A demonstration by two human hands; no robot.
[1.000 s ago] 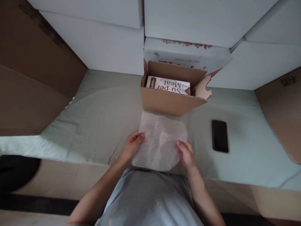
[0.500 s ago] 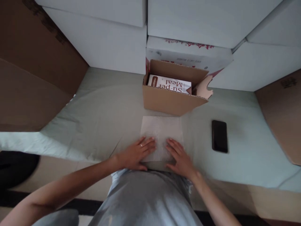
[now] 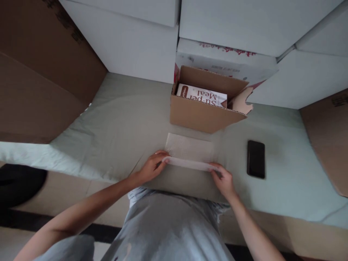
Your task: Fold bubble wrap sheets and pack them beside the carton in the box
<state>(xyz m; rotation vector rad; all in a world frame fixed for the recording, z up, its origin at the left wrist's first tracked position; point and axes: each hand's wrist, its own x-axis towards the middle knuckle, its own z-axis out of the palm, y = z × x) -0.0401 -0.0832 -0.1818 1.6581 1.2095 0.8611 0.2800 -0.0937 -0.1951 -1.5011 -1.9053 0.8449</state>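
Observation:
A thin, whitish, slightly see-through sheet lies on the pale green cloth in front of me. Its near edge is lifted and bent over. My left hand pinches the near left corner between thumb and fingers. At the near right corner, my right hand grips the sheet the same way. The far part of the sheet still rests flat on the cloth. Just beyond it stands an open brown cardboard box, holding a white carton printed "Su-per Meal".
A black phone lies on the pale green cloth at the right. White boxes are stacked along the back. Large brown cartons stand at the left and right. The cloth's front edge is close to my body.
Both hands lay flat with fingers spread on the sheet. Now they have moved apart to its near corners, taken hold of them and lifted the near edge up and away from me.

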